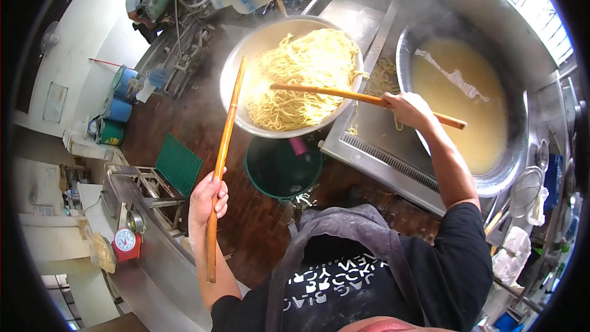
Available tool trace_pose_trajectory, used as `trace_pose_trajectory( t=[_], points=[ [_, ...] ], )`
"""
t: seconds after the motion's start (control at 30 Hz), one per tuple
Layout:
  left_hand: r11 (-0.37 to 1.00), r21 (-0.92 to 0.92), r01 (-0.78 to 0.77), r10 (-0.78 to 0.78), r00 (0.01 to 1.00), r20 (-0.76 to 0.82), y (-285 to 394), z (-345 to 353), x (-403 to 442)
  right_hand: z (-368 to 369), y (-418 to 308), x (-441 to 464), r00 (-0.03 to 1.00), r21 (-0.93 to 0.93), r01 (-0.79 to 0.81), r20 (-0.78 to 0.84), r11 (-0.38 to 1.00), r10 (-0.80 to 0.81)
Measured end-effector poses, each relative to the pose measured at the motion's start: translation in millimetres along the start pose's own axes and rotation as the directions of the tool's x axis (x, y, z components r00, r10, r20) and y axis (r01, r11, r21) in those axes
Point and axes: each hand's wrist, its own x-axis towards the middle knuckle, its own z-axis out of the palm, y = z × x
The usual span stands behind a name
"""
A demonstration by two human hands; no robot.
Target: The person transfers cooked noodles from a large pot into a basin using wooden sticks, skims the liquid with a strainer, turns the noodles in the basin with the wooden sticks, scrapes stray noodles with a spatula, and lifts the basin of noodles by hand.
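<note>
My left hand (208, 199) is closed round a long wooden stick (225, 141), whose upper end reaches over the left rim of a wide metal basin. A second wooden stick (335, 92) is gripped in my right hand (410, 109), its tip over the noodles. Yellow noodles (301, 74) are heaped in the basin (232, 67), with steam around them. Right of the basin, a large wok (519, 160) holds cloudy yellowish liquid (458, 110) with pale foam on it. Some noodles (382, 77) lie on the steel counter between basin and wok.
Below the basin stands a dark green tub (283, 169). The steel stove edge (381, 163) runs along my right. A red scale (126, 243) sits on the left counter, near a green mat (178, 165). Strainers (527, 192) hang at right. Another person (144, 9) is at the far left.
</note>
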Motion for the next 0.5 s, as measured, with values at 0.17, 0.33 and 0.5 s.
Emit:
trace_pose_trajectory(
  t=[0.17, 0.33, 0.5],
  points=[
    [0.998, -0.048, 0.041, -0.04, 0.999, 0.023, -18.5, -38.6, -20.8, 7.8, -37.2, -65.7, 0.986, 0.119, -0.081, -0.134, 0.99, 0.097],
    [0.977, 0.208, -0.05, 0.034, 0.996, 0.076, -76.4, -61.8, -32.0, 47.4, -71.9, -131.8, 0.953, 0.313, -0.25, -0.09, 0.916, 0.291],
    [0.937, 0.237, -0.257, 0.17, 0.928, 0.333, -84.6, -42.0, -29.1, 96.0, -93.3, -201.1, 0.886, 0.549, -0.348, -0.071, 0.76, 0.457]
  ],
)
